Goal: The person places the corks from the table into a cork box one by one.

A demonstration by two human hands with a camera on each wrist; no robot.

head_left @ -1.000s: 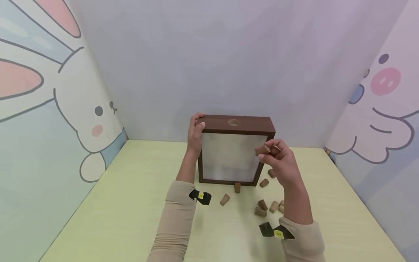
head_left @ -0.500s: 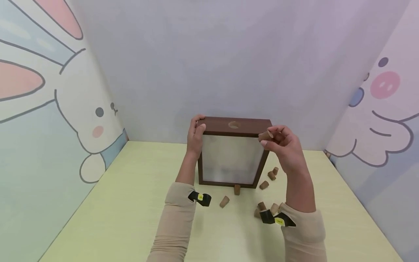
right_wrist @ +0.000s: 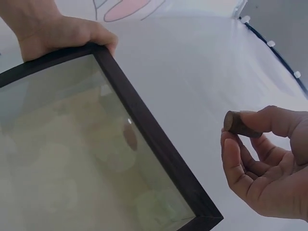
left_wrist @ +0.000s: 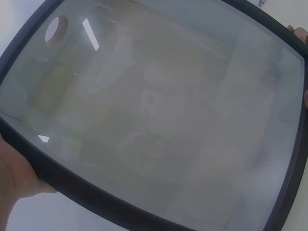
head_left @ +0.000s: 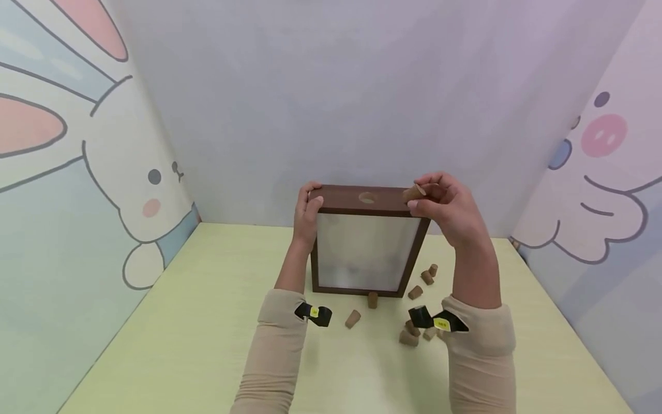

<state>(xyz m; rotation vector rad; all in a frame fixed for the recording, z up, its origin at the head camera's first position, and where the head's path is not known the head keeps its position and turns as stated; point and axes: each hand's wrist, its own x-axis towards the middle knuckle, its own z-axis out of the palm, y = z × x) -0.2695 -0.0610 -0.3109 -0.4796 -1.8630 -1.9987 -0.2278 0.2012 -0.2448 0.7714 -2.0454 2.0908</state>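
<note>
R hand [head_left: 452,210] pinches cork [head_left: 412,192] R of hole [head_left: 368,198] in top of box [head_left: 341,198], long axis approx. level, one end twd hole; L hand [head_left: 306,215], farther from cork, grips box's upper L corner.

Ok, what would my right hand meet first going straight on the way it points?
Probably the framed box, near its top's right end; height is unclear, so the right hand and its cork might pass over.

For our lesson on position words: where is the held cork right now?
In the head view, the cork is pinched in the right hand, near the top right corner of the brown box, right of its round hole.
</note>
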